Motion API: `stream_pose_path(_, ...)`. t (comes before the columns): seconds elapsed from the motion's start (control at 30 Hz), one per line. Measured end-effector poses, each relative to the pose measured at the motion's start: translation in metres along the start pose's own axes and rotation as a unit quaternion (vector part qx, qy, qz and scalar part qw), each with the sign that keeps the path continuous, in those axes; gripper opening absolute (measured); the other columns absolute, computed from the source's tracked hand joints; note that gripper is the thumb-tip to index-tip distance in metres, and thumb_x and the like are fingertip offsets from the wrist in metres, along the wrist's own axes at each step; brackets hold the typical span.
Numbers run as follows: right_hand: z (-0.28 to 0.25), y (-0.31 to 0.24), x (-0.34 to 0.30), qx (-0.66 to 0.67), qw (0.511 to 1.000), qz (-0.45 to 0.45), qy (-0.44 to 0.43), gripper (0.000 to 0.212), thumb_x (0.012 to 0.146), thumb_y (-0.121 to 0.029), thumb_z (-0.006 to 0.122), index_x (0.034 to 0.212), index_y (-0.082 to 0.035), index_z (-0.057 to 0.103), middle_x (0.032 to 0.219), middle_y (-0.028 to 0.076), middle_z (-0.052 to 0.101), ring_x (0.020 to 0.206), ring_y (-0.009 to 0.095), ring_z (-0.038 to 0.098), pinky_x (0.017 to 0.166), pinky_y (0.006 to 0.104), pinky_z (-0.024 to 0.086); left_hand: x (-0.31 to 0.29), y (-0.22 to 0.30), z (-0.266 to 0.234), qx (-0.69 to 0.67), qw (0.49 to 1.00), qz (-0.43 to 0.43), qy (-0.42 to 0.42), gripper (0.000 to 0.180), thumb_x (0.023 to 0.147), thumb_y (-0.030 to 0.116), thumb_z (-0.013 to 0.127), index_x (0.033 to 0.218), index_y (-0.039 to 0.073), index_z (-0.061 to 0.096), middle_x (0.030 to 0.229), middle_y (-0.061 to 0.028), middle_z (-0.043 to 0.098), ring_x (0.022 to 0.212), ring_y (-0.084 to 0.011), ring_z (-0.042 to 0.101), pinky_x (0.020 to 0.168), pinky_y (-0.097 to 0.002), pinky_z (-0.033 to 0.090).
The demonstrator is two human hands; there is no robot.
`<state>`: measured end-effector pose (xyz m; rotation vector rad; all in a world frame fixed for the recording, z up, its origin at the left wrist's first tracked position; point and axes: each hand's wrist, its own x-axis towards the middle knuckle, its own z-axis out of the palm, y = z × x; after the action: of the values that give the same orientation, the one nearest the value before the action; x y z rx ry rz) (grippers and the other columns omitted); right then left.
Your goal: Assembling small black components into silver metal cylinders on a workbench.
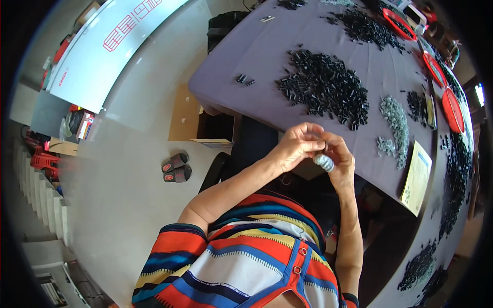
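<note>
My two hands meet above the near edge of the cloth-covered table. My left hand pinches a small dark piece between thumb and fingertips. The fingers of my right hand are curled against the same piece. A clump of clear, greyish ribbed pieces sticks out from the curled right hand; its exact kind is too small to tell. Just beyond lies a large heap of short black cylindrical parts. Right of it spreads a pile of small clear parts.
Black parts form more heaps at the back and right. Several red trays stand along the right. A yellowish booklet lies at the table's right edge. On the floor are a cardboard box and dark slippers.
</note>
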<state>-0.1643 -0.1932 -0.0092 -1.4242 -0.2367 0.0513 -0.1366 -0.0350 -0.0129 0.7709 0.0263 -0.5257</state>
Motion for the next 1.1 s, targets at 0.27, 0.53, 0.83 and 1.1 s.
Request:
stream_pose_path(0.27,-0.027,0.005,0.001,-0.055,0.994,-0.016,0.094,0.029,0.086,0.004,0.053,0.114,-0.001,0.058,0.100,0.003,0.064,0.075,0.004,0.055,0.061,0.0181,0.045,0.021,0.116,-0.093,0.666,0.551,0.433,0.256,0.013,0.075,0.007,0.068,0.087,0.004,0.064,0.081,-0.0063,0.065,0.075,-0.0204,0.058,0.070,-0.0314,0.048)
stream_pose_path(0.53,-0.021,0.003,0.004,-0.145,0.983,0.005,0.110,0.019,0.088,0.000,0.056,0.106,-0.002,0.062,0.090,-0.001,0.065,0.073,0.004,0.054,0.062,0.0191,0.045,0.039,0.123,-0.124,0.755,0.444,0.384,0.290,0.020,0.076,0.020,0.071,0.091,0.012,0.063,0.096,-0.0060,0.054,0.094,-0.0285,0.049,0.082,-0.0412,0.040)
stream_pose_path(0.83,-0.021,0.002,0.001,-0.207,0.973,-0.017,0.103,0.016,0.087,-0.004,0.060,0.102,-0.001,0.063,0.084,0.000,0.064,0.072,0.005,0.054,0.064,0.0200,0.045,0.051,0.122,-0.112,0.858,0.353,0.255,0.273,0.011,0.084,0.010,0.056,0.087,0.000,0.052,0.087,-0.0165,0.054,0.071,-0.0289,0.064,0.060,-0.0361,0.056)
stream_pose_path(1.1,-0.018,0.000,0.000,-0.230,0.967,-0.022,0.103,0.013,0.086,-0.004,0.060,0.098,-0.001,0.064,0.077,-0.001,0.061,0.069,0.005,0.053,0.064,0.0210,0.045,0.029,0.122,-0.133,0.755,0.466,0.362,0.287,0.016,0.089,0.007,0.052,0.105,0.004,0.056,0.090,-0.0164,0.055,0.074,-0.0349,0.061,0.064,-0.0419,0.052)
